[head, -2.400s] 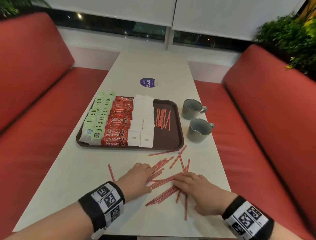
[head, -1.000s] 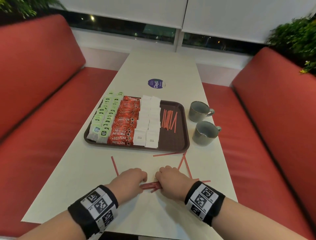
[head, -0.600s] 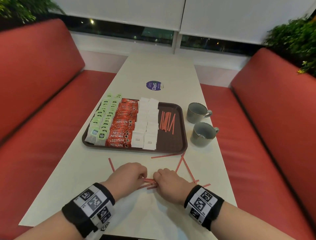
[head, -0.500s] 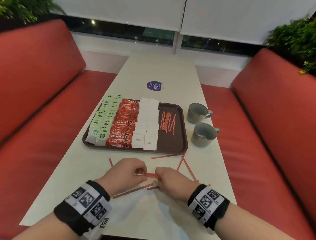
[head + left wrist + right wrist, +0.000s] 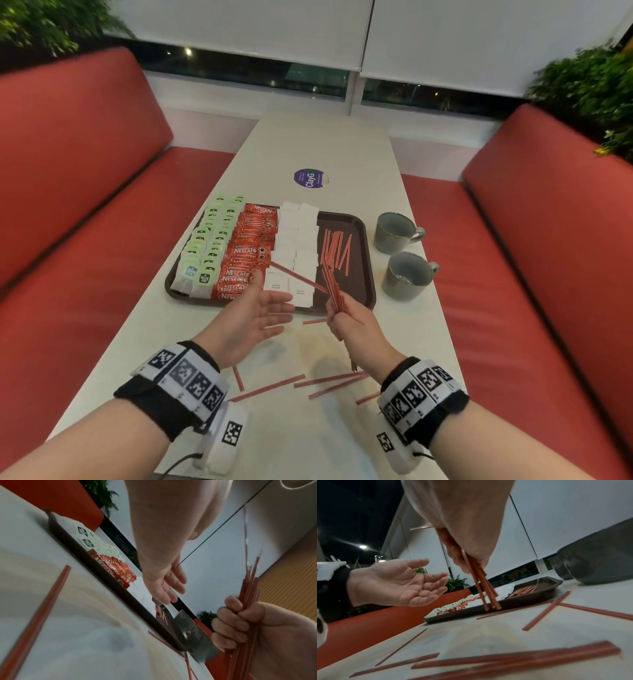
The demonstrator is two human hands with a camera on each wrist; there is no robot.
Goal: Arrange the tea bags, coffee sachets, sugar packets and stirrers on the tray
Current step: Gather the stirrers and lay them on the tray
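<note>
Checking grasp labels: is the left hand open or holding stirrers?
Open and empty. The left hand shows a bare palm with relaxed fingers in the right wrist view; the stirrer bundle is gripped by the right hand.

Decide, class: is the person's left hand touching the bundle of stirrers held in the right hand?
Apart. In the left wrist view, the left hand is open with clear background between it and the bundle of stirrers gripped by the right hand.
</note>
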